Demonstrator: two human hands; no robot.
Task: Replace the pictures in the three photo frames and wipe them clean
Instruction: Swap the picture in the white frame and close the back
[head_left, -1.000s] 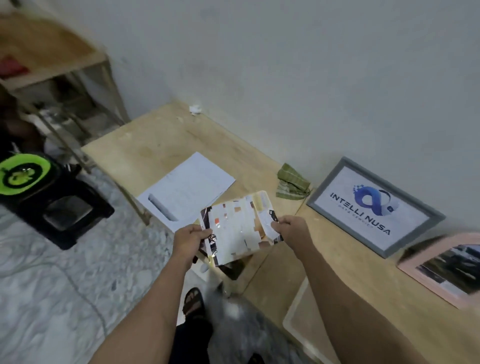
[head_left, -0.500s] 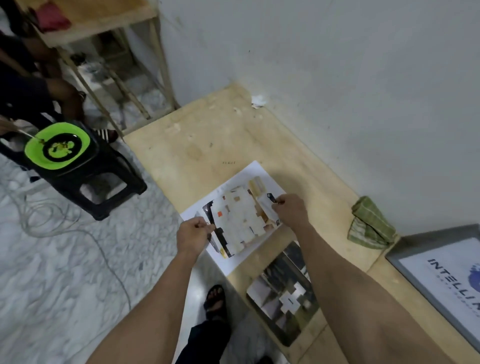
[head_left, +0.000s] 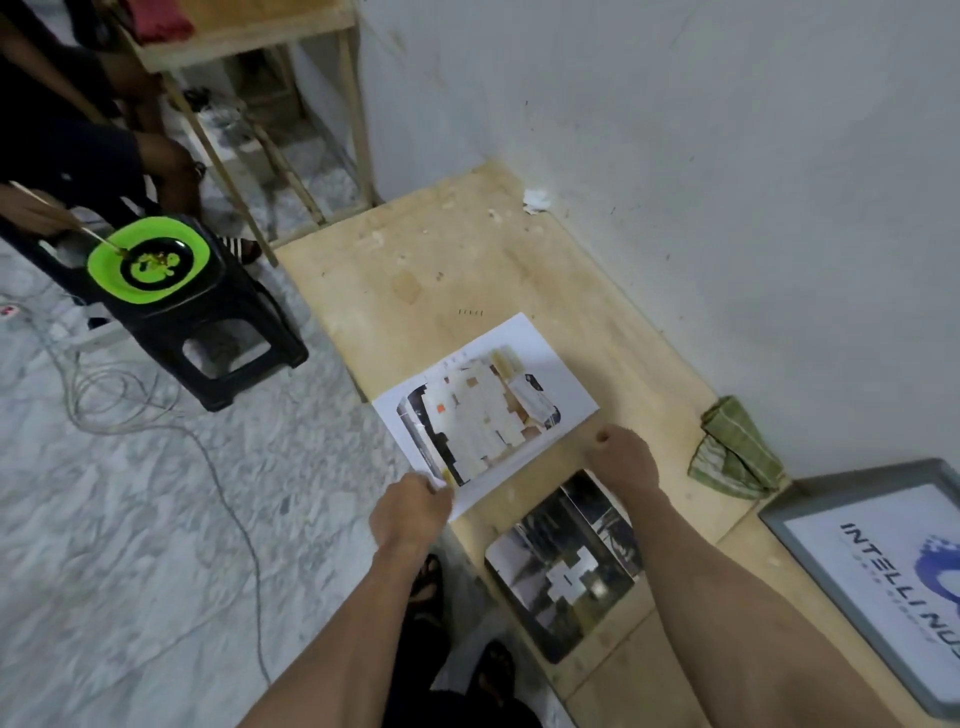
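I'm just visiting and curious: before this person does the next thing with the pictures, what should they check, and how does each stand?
1. Light photo lies flat on the white sheet: ok.
2. Left hand pinches the sheet's near corner: ok.
3. Right hand free, holding nothing: ok.
4. Dark photo fully on the table: not ok, it seems to overhang the edge.
5. Green cloth ready by the wall: ok.
6. Grey frame wiped clean: cannot tell.

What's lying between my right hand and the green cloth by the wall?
Nothing visible. Only bare tabletop separates the right hand from the green cloth. The light photo on the white sheet lies on the hand's other side.
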